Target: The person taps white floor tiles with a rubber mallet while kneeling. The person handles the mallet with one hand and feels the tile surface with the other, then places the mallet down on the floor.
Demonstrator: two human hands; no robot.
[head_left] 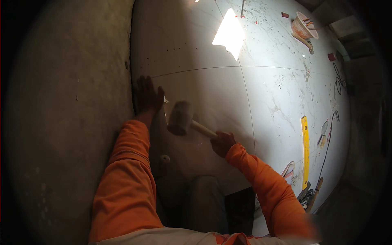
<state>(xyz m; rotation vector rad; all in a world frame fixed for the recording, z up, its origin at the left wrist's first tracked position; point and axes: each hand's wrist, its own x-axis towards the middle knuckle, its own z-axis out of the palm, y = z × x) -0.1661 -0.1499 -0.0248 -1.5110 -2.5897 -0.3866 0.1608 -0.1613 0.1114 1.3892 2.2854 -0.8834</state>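
Observation:
A mallet with a dark, thick head and a pale wooden handle is gripped in my right hand, fingers wrapped round the handle's end. Its head hangs over a large pale floor tile, left of that hand; whether it touches the tile I cannot tell. Pressed flat at the tile's left edge, beside the wall, my left hand has its fingers stretched out and holds nothing. A small light-coloured scrap shows just right of its thumb.
The bare wall rises close on my left. Right lie a yellow spirit level, a trowel and a dark cable. Far right stands a bucket with a brush-like tool beside it. A small round object sits near my knee.

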